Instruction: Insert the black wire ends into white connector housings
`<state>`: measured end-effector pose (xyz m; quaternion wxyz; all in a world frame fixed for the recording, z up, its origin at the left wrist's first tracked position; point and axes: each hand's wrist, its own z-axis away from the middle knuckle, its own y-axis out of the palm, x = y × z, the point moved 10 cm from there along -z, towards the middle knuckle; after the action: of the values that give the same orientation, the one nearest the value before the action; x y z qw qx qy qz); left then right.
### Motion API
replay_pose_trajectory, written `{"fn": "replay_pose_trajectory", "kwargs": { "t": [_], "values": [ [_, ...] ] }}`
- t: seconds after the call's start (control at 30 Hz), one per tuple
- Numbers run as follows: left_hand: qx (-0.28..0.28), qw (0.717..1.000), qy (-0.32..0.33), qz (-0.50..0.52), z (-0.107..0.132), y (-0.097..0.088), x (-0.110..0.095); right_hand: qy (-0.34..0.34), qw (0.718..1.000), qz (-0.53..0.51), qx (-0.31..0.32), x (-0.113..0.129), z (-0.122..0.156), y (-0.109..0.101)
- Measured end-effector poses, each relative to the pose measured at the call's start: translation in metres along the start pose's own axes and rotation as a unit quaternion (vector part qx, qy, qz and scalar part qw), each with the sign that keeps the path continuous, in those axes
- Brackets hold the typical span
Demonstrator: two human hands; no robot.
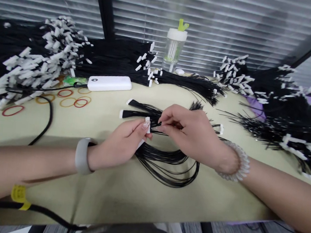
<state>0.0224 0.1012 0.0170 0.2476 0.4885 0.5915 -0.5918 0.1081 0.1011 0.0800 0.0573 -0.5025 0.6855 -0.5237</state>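
My left hand (123,142) is closed in a pinch on a small white tag (147,123) at the end of a bundle of thin black cords (167,166) that loops on the table in front of me. My right hand (189,133) is closed too, its fingertips pinching black cord strands just right of that tag. The two hands nearly touch at the middle of the table. Two flat black cord bundles with white ends (136,110) lie just behind my hands.
Large heaps of black cords with white tags lie at the left (36,59), back (139,61) and right (284,107). A white power bank (109,83), coloured rubber bands (68,100), a black cable (48,116) and a clear bottle (174,46) stand on the beige table (135,199).
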Motion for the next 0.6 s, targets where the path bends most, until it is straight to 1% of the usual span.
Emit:
{"fn": "replay_pose_trajectory", "kwargs": {
  "t": [0.17, 0.4, 0.6],
  "values": [
    [0.007, 1.0, 0.0, 0.008, 0.001, 0.002, -0.001, -0.004, 1.0, 0.016, 0.008, 0.002, -0.001, 0.003],
    [0.025, 1.0, 0.012, 0.006, 0.001, 0.005, -0.004, -0.024, 0.999, 0.024, -0.022, 0.008, 0.002, 0.001],
    [0.043, 0.999, 0.011, 0.013, 0.001, 0.008, -0.004, -0.052, 0.998, 0.028, -0.021, 0.015, 0.004, 0.004]
  ]
}}
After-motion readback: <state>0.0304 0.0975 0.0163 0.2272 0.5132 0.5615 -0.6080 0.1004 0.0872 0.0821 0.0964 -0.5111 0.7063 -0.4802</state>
